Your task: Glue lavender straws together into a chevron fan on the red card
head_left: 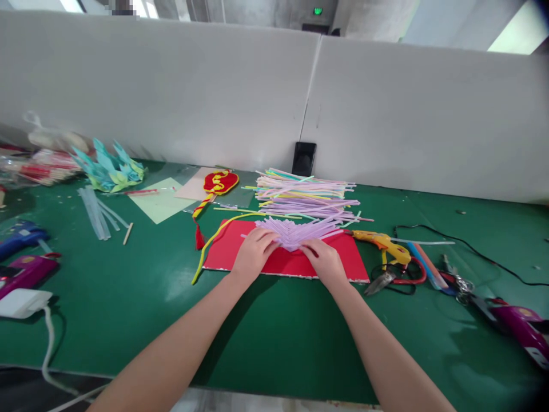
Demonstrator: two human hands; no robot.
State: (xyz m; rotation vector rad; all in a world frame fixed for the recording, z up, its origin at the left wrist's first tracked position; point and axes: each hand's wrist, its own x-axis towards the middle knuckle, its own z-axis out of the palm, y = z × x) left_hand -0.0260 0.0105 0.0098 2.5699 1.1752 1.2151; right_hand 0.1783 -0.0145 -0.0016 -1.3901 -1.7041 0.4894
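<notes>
- The green felt-covered surface (128,297) carries everything; both bare forearms reach across it to the work in the middle
- A flat red rectangular card sheet (223,252) lies under both hands, with its near edge just below the wrists; most of its face is bare, so as a judgement only the upper middle part has been covered so far
- A loose stack of pastel plastic straws (304,194), pink, lilac, yellow and green, sits just beyond the fingertips, touching or nearly touching the far edge of the card; the pile is tall, so plenty of stock looks unused
- A fan of lilac plastic straws (295,232) is already laid out on the card, slanting to a point between the two hands; its outer ends are uneven and stick out past the right side
- The left hand (253,254) lies palm down and released, fingertips on the left wing of the fan, clasping nothing
- The right hand (326,260) lies flat the same way, fingers pressing the lower tip of the fan, gripping nothing
- A yellow hot-glue gun (384,243) lies just to the right of the right hand, off the card, untouched
- Red-handled scissors (398,277) rest beside it, further right, also untouched
- Whether the fan is glued down cannot be told
</notes>
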